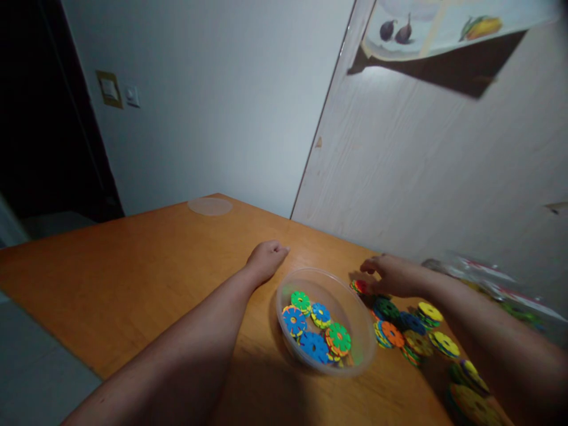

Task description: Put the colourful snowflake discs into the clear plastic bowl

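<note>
A clear plastic bowl [355, 313] sits on the wooden table [146, 266] and holds several coloured gear-shaped discs [316, 328] in blue, green and yellow. My left hand [266, 258] rests knuckles-up on the table just behind the bowl's left rim, fingers curled under, nothing visible in it. My right hand [393, 275] reaches over a loose spread of coloured discs [412, 334] right of the bowl, its fingertips pinched on a red disc [359, 286] beside the bowl's far rim.
A clear round lid [210, 206] lies at the table's far corner. A crinkled plastic bag [492, 284] lies along the pale wall panel on the right. The table's left edge drops to a grey floor. A dark doorway is at far left.
</note>
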`<state>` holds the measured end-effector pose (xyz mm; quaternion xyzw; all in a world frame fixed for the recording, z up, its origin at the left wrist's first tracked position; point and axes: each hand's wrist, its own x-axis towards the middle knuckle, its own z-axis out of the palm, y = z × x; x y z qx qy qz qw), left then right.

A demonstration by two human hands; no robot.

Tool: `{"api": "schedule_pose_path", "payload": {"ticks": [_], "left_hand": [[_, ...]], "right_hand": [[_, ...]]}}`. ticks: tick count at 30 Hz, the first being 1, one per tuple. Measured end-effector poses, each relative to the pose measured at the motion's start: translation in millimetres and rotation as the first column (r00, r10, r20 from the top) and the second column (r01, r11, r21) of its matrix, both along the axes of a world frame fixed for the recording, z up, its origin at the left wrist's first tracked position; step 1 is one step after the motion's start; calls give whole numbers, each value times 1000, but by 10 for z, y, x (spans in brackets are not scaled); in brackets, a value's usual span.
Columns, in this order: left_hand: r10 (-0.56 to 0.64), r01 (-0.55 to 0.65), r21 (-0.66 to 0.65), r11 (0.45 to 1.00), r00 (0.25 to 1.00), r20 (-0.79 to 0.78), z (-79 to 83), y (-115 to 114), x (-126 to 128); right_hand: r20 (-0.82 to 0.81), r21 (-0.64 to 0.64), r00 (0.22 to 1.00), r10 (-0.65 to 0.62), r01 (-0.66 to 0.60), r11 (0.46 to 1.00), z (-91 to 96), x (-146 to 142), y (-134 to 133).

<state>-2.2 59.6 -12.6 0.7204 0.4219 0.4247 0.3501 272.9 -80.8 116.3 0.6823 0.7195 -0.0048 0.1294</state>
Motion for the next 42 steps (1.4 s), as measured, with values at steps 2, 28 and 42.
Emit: {"api": "schedule_pose_path", "payload": {"ticks": [2,28,42], "left_hand": [[4,-4,5,1000,1000,-13,-3,4,-1],[-20,20,8,1000,1000,1,-25,13,-9],[-17,17,-9,1000,1000,15,-18,6,-7]], "right_hand": [[11,-32,1000,9,-8,999,-72,-2,14],[-157,159,914,374,-351,923,260,-904,-321],[-104,109,994,13,-1,994,188,-233,-86]]}}
